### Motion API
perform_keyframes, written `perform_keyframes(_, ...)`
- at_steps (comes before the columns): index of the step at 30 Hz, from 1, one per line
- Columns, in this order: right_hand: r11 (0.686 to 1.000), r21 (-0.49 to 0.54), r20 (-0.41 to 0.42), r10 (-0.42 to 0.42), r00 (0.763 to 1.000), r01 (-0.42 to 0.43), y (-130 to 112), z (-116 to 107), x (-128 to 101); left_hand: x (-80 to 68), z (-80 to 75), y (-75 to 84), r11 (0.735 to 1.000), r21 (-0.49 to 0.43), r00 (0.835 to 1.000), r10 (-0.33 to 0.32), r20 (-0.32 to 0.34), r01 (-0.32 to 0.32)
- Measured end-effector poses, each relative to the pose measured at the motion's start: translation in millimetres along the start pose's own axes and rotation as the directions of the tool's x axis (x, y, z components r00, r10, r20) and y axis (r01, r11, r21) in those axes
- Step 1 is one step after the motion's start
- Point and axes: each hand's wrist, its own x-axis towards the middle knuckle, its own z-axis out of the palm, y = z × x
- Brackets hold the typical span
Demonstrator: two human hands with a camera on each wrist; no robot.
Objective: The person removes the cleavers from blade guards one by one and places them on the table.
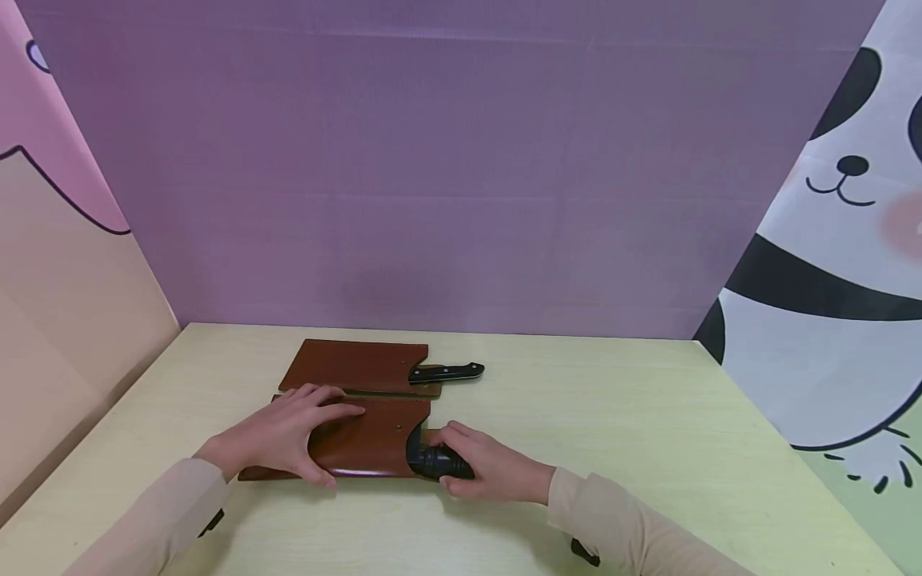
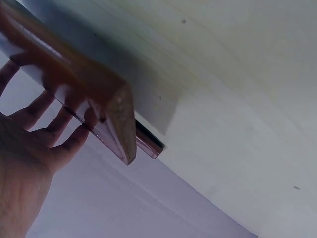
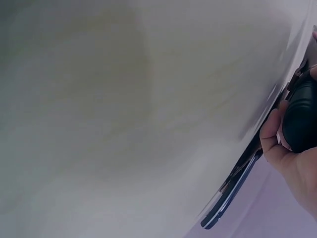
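A glossy brown leather-like sheath [image 1: 374,436] lies across the near part of the table, with a thick, ridged black handle [image 1: 430,461] at its right end. Any blade is hidden inside. My left hand [image 1: 291,428] rests spread over the sheath's left half, thumb along the near edge. In the left wrist view its fingertips touch the shiny face of the sheath [image 2: 74,74]. My right hand [image 1: 497,468] grips the black handle, thumb on the near side. The right wrist view shows the fingers wrapped about the rounded handle end [image 3: 301,114].
Just behind lies a second brown sheath [image 1: 353,366], with a slim black riveted knife handle [image 1: 450,373] sticking out to the right. The pale wooden table [image 1: 612,416] meets a purple backdrop [image 1: 461,176]. A panda-print panel [image 1: 828,264] stands on the right.
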Motion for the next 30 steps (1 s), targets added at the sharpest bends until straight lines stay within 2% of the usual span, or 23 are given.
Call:
perform_keyframes(10, 0.999, 0.041, -0.003, 0.013, 1.000, -0.013, -0.8, 0.4, -1.9, -0.6, -2.0, 2.3, 1.000, -0.002, 1.000, 0.011, 0.005, -0.011)
perform_keyframes(30, 0.999, -0.001, -0.001, 0.042, 0.999, -0.042, -5.5, -4.7, -6.2, 2.1, -1.7, 6.3, 0.999, 0.031, 1.000, 0.019, -0.009, -0.018)
